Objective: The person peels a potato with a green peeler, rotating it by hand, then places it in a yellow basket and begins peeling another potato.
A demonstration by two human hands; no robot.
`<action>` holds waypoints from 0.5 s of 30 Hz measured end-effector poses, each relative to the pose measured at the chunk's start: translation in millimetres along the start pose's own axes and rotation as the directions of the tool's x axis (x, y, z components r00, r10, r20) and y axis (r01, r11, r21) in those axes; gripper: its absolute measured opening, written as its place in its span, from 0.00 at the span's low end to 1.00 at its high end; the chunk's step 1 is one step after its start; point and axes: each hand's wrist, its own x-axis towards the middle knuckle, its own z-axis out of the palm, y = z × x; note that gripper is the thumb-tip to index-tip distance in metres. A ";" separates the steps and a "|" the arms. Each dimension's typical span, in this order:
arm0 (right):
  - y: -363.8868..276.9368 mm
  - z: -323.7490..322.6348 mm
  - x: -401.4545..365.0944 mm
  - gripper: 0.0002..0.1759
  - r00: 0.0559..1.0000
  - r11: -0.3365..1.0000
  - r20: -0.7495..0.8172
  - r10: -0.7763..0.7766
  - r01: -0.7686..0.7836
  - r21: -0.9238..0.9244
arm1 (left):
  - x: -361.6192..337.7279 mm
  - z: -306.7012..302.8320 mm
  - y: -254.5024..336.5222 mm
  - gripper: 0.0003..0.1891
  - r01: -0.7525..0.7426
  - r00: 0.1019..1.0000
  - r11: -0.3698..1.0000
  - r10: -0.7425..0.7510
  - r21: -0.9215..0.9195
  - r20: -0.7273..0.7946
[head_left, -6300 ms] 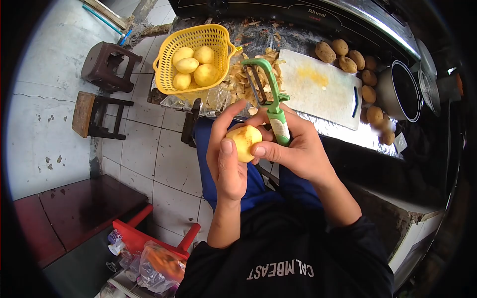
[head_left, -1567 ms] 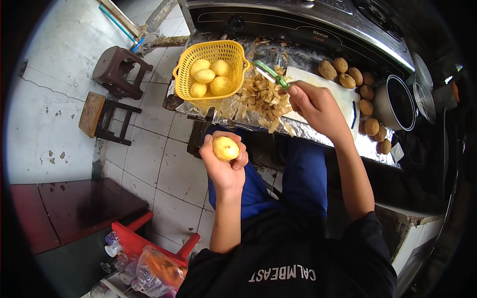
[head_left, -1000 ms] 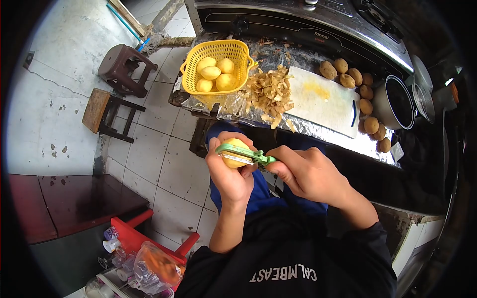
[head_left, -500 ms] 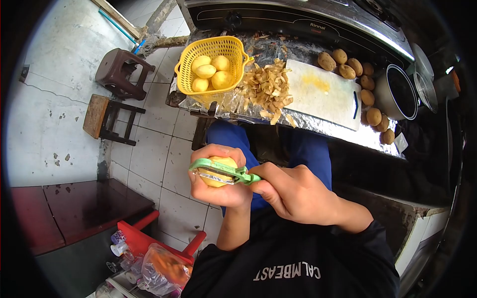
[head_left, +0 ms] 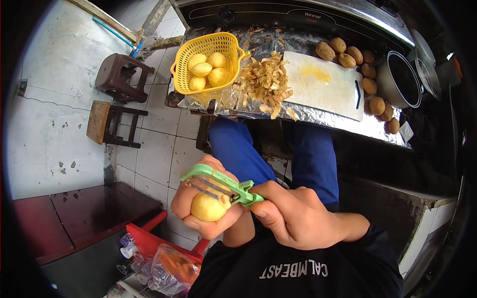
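A pale yellow peeled potato [head_left: 209, 207] sits in my left hand [head_left: 185, 201], with the fingers wrapped round it. My right hand [head_left: 300, 218] grips the handle of a green peeler [head_left: 243, 192], whose blade lies over the upper part of the potato. Beyond the hands, a yellow basket [head_left: 180, 62] holds several peeled potatoes [head_left: 199, 69]. Beside it is a heap of brown peels [head_left: 266, 82], touching a white cutting board [head_left: 323, 94] with a yellow stain. Several unpeeled potatoes [head_left: 368, 70] lie around the board's far and right sides.
A metal pot [head_left: 397, 79] stands at the right of the foil-covered surface [head_left: 328, 125], below a stove front [head_left: 278, 17]. Two stools [head_left: 119, 74] stand at the left on the tiled floor. A red chair [head_left: 144, 236] with a plastic bag [head_left: 171, 268] is at lower left.
Both hands have moved lower in the view with the potato and peeler. The left hand has turned, so more of the potato shows below the blade. The camera view has shifted slightly.
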 end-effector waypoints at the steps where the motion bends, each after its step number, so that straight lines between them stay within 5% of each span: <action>1: -2.8 1.4 -0.9 0.12 1.000 0.999 -0.014 0.023 -0.022 0.047 | 2.8 -3.0 -0.3 0.29 -0.077 0.985 0.997 0.079 -0.022 0.155; 2: -4.5 3.2 -1.9 0.12 0.998 0.995 -0.029 0.047 -0.044 0.094 | 2.1 0.1 -1.2 0.29 -0.076 0.984 0.997 0.079 -0.024 0.162; 4: -6.3 7.4 -3.1 0.12 0.999 0.991 -0.042 0.035 -0.030 0.128 | 3.2 13.0 -2.1 0.28 -0.153 0.970 0.988 0.150 -0.001 -0.194; 5: -6.7 8.1 -3.2 0.11 0.999 0.988 -0.048 0.022 -0.014 0.155 | 9.7 14.9 2.7 0.28 -0.155 0.970 0.988 0.151 -0.005 -0.190; 8: -3.7 8.7 -3.3 0.12 0.996 0.997 -0.067 -0.051 0.055 0.063 | 21.9 13.3 15.8 0.28 0.023 0.999 0.999 -0.022 0.029 -0.033; 11: 2.3 -3.6 0.9 0.13 0.993 0.990 -0.004 -0.122 0.121 -0.072 | 22.0 7.3 19.4 0.22 0.100 0.995 0.967 -0.098 -0.233 0.019; 13: 3.2 -15.7 3.0 0.12 0.991 0.983 0.046 -0.126 0.131 -0.130 | 36.0 3.4 30.1 0.13 0.430 0.890 0.842 -0.334 -0.326 0.311; 15: 8.6 -18.5 3.3 0.14 0.984 0.970 0.095 -0.153 0.167 -0.175 | 37.0 -2.0 32.9 0.12 0.567 0.820 0.736 -0.457 -0.370 0.345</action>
